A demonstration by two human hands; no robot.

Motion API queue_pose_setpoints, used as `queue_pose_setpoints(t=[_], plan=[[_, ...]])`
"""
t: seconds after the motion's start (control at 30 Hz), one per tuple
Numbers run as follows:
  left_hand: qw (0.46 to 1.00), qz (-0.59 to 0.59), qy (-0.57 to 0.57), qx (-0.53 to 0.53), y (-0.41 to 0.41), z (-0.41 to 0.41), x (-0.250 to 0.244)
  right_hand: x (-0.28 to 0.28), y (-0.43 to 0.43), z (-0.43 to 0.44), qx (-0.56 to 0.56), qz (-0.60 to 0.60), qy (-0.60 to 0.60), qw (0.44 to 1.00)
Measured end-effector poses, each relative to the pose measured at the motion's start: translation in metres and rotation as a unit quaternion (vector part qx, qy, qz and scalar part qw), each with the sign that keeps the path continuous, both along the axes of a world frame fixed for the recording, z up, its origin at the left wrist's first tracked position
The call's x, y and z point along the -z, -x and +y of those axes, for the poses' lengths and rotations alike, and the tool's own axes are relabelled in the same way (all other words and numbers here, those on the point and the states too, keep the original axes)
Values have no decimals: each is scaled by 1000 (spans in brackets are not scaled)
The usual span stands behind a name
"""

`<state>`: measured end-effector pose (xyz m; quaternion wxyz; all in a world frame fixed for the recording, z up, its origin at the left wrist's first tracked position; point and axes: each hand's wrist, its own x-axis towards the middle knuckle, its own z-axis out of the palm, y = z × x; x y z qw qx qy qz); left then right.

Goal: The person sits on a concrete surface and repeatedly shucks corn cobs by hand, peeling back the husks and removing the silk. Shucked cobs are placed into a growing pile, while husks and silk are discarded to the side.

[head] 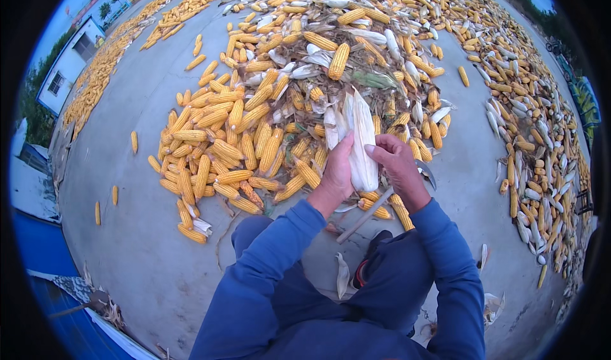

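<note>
Between my hands is a corn ear in its pale dry husk (363, 155), held over the near edge of the heap. My left hand (338, 167) grips its lower left side, beside a strip of husk that stands away from the ear. On its right side, my right hand (398, 162) pinches the husk with the thumb laid across it. Below my right hand lies a sickle with a wooden handle (365, 216), and its curved metal blade (426, 174) shows past the wrist. Bare yellow corn ears (205, 136) are piled left of my hands.
Ahead rises a heap of dry husks (355, 57) mixed with corn ears. A long bank of corn (530, 121) runs along the right side. More corn (98, 85) lies far left on the concrete ground (138, 198). A loose husk (342, 275) lies between my legs.
</note>
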<state>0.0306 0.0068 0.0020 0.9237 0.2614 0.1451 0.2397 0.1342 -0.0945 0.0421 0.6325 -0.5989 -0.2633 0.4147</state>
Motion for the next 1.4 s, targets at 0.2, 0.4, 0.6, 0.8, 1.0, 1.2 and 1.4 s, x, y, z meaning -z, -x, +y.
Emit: queue_pose_setpoints(t=[0.2,0.4,0.6,0.8,1.0,1.2,1.4], plan=[[991,72,-92,-70,2,2,4,10,14,5,83,-17,-43,996],[921,196,-319,-111,10,2,-5,11,34,12,91,73,-27,993],[754,275,-571,-175,14,-11,-16,42,30,22,124,198,-169,958],[784,206,-556,-187,15,-13,-7,50,21,21,106,261,-195,939],[887,207,-378,-166,0,3,16,52,19,23,149,284,-206,925],[985,45,-165,-39,0,-6,21,48,32,23,145,261,-130,945],[999,-46,-13,9,4,-6,20,33,39,19,132,117,-126,976]])
